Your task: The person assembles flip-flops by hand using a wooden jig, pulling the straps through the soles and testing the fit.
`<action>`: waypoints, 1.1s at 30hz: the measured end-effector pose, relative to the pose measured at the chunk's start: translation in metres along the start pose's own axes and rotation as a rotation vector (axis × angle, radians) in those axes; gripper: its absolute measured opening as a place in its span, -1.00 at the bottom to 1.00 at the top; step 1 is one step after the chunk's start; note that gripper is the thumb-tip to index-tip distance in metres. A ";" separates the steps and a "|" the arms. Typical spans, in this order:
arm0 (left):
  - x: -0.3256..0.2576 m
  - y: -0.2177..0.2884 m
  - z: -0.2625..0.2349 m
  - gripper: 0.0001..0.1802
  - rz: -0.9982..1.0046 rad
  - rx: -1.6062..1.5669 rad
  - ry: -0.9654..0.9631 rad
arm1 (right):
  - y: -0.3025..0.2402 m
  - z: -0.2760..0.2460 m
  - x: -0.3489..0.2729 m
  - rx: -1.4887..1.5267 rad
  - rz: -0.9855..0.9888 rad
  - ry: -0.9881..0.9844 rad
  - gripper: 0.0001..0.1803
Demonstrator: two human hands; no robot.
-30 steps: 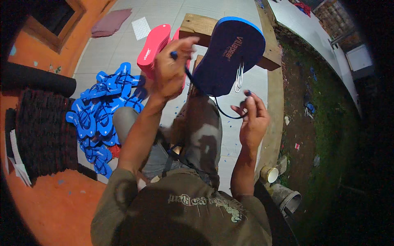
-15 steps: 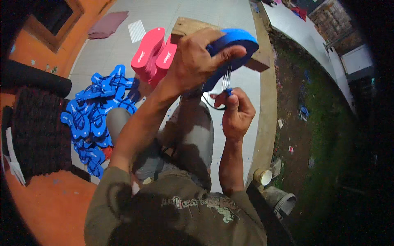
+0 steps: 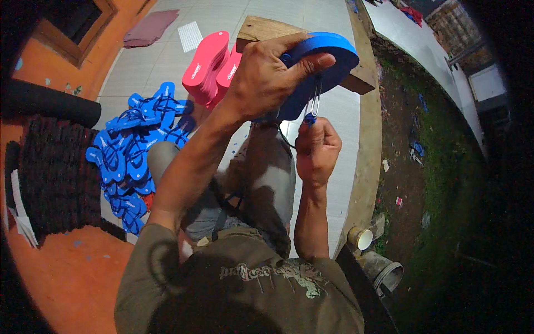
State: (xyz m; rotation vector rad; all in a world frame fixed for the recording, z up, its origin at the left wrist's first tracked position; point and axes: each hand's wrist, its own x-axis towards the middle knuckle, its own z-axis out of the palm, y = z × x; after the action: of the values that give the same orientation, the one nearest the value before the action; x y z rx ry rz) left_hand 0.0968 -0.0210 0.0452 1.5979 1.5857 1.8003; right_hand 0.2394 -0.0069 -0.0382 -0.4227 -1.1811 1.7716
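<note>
My left hand [image 3: 267,78] is wrapped round a blue flip-flop sole [image 3: 332,47], thumb pressed along its face, and holds it tilted above my knees. Below it, my right hand [image 3: 319,149] is closed on a wire hook tool [image 3: 315,102], a narrow metal loop with a blue-wrapped end at my fingers. The loop's upper end meets the underside of the sole; whether it passes through a hole cannot be seen. A thin black strap [image 3: 283,135] curves down from the sole towards my right hand.
Behind the sole lies a wooden beam [image 3: 266,29]. Stacked pink soles [image 3: 204,65] stand to its left. A pile of blue flip-flops [image 3: 130,145] is beside my left knee, near stacked black material [image 3: 53,172]. A ledge [image 3: 364,150] borders dirt ground on the right, with a cup [image 3: 362,239].
The wire loop, blurred before, now shows sharply. My right fingers have closed more tightly round its blue end. The sole stays in my left hand, and the whole view has shifted slightly.
</note>
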 end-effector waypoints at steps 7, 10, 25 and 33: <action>0.003 0.002 -0.003 -0.51 -0.117 -0.212 0.057 | -0.061 0.001 0.027 -0.370 0.241 -0.106 -0.69; -0.022 0.002 -0.003 -0.49 -0.222 -0.396 -0.004 | -0.070 0.001 0.021 -0.592 -0.072 0.025 -0.79; -0.123 0.034 0.007 -0.56 0.313 -0.190 0.164 | -0.031 0.025 -0.045 -0.727 -0.581 0.008 -0.76; -0.136 0.007 0.005 -0.74 -0.056 -0.075 0.001 | -0.047 -0.008 -0.071 -0.435 -0.033 -0.035 -0.66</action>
State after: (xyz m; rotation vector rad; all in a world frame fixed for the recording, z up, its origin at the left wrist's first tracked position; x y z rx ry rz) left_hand 0.1530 -0.1245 -0.0234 1.5053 1.5289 1.8093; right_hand 0.3049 -0.0572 -0.0164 -0.6217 -1.5943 1.4932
